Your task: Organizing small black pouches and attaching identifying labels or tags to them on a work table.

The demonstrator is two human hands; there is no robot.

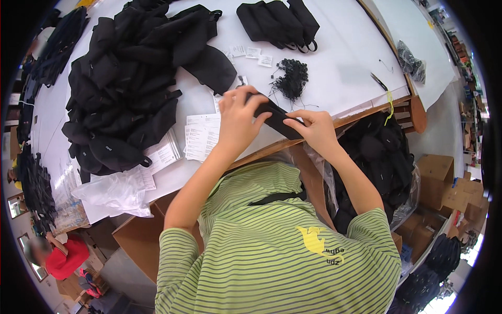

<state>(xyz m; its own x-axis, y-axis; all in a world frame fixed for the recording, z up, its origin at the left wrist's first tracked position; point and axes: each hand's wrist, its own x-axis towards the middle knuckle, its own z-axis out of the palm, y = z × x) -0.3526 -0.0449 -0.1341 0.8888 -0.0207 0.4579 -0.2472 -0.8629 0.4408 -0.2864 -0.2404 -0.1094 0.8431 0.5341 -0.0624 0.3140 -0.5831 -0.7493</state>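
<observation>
At the table's front edge I hold a black folded fabric piece (pixel 282 124) stretched between both hands. My left hand (pixel 238 116) is closed on its far-left end, fingers bent over the top and thumb at the near side. The other end is pinched by my right hand (pixel 314 131), thumb laid along the cloth. Just beyond lies a tangled bunch of thin black cords (pixel 293 78). Small white labels (pixel 253 53) are spread behind my left hand. Printed white sheets (pixel 201 137) rest to the left of it.
A large heap of black fabric goods (pixel 120 78) covers the table's left. Flat black pieces (pixel 280 23) lie at the back. Thread snips (pixel 378 81) with a yellow cord sit near the right edge. A clear plastic bag (pixel 117 191) overhangs the front; black goods (pixel 371 152) fill another below right.
</observation>
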